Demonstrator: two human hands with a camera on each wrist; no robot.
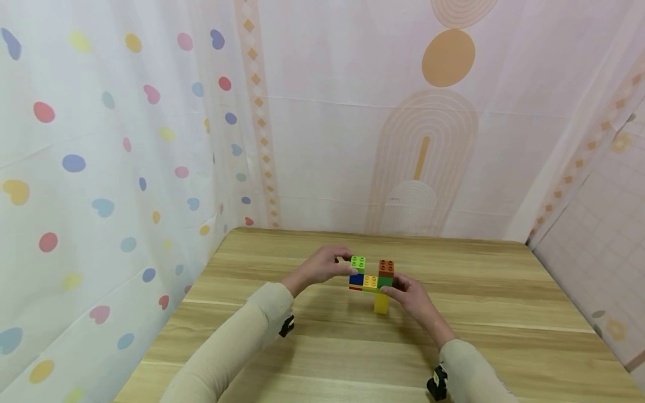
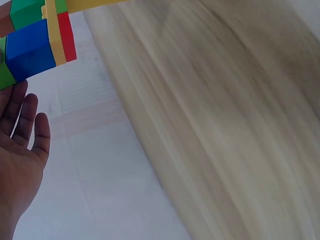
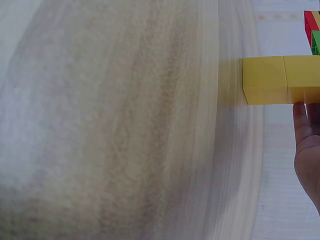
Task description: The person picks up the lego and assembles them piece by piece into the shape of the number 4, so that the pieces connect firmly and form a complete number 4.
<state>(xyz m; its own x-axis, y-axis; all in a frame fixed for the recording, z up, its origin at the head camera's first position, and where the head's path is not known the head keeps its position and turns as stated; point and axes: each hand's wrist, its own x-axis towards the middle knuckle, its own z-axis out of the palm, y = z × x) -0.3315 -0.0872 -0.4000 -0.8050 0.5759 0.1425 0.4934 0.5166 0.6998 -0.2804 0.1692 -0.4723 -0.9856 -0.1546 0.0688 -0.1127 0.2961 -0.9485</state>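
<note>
Both hands hold a structure of stacked toy building bricks. In the head view, my left hand [image 1: 325,264] pinches its left side, at the lime green brick [image 1: 358,262] above the blue brick [image 1: 356,279]. My right hand [image 1: 414,298] grips the right side, at the green brick [image 1: 386,281] under a brown brick [image 1: 386,267]. Between these two stacks a yellow piece [image 1: 370,281] shows its studs. A red piece [image 2: 67,37] lies under the left stack. Below the right stack runs a yellow column [image 3: 265,80]; whether it touches the table cannot be told.
The wood-grain table [image 1: 322,358] extends around the hands on every side. A patterned curtain [image 1: 327,145] hangs behind its far edge, and a dotted curtain [image 1: 121,207] hangs along the left. Dark wrist cameras [image 1: 286,326] sit beneath both cuffs.
</note>
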